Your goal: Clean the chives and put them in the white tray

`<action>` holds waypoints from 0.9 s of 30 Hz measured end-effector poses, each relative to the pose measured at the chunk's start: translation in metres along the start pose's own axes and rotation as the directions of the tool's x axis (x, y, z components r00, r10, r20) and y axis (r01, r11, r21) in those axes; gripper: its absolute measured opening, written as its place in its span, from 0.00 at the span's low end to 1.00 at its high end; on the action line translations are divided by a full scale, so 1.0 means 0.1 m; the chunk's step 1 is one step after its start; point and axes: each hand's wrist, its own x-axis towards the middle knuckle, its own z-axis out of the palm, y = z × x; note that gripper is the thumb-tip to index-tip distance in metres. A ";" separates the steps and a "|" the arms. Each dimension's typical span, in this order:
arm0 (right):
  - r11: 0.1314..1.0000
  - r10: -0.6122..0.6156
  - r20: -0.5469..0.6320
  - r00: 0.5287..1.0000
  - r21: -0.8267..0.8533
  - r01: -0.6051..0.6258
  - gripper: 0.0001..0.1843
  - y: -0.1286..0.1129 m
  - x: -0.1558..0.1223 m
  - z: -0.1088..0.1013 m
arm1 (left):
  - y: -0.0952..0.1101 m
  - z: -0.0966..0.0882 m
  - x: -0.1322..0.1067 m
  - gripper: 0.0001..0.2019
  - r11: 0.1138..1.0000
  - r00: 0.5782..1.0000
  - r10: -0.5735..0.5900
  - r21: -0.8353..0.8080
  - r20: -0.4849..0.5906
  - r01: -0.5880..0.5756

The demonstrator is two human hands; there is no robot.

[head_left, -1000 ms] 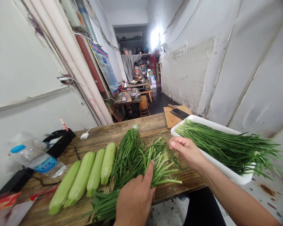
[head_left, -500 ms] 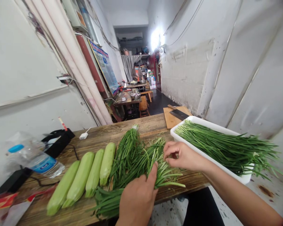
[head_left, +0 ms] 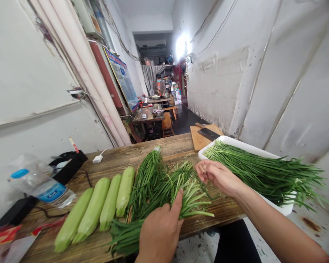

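Chives (head_left: 164, 188) lie under your flat left hand (head_left: 159, 233); right hand (head_left: 218, 176) half-curled, hold unclear — zucchini (head_left: 94, 208) left, tray (head_left: 224, 139) right.

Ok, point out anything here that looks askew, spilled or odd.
The white rectangular plastic tray of long green chives juts past the right edge of the wooden table; its support is hidden. The clear plastic water bottle with blue cap lies on its side.

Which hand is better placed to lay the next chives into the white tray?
Probably the right hand: it is over the loose chives, just beside the white tray. The left hand rests on the stems at the near edge of the table, farther from the tray.
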 end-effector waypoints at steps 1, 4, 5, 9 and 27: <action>1.000 -0.008 -0.034 0.999 -0.030 0.007 0.16 0.05 0.01 -0.02 | -0.03 0.00 0.00 0.32 1.000 1.000 -0.014 -0.027 -0.010 0.014; 0.935 -0.089 -0.155 0.984 -0.352 0.029 0.18 0.31 0.07 -0.08 | -0.18 -0.03 -0.02 0.25 0.974 0.981 -0.176 -0.157 -0.076 0.163; 0.876 -0.134 -0.161 0.978 -0.480 0.041 0.13 0.43 0.10 -0.10 | -0.24 -0.04 -0.02 0.22 0.949 0.960 -0.264 -0.207 -0.096 0.240; 0.578 -0.173 0.066 0.983 -0.801 0.155 0.11 0.87 0.13 -0.16 | -0.50 -0.11 -0.02 0.25 0.814 0.851 -0.517 -0.364 -0.095 0.453; 0.989 -0.146 -0.192 0.970 -0.014 0.146 0.32 0.60 -0.77 0.11 | 0.47 -0.55 0.89 0.28 -0.156 0.850 -0.052 -0.844 0.525 0.512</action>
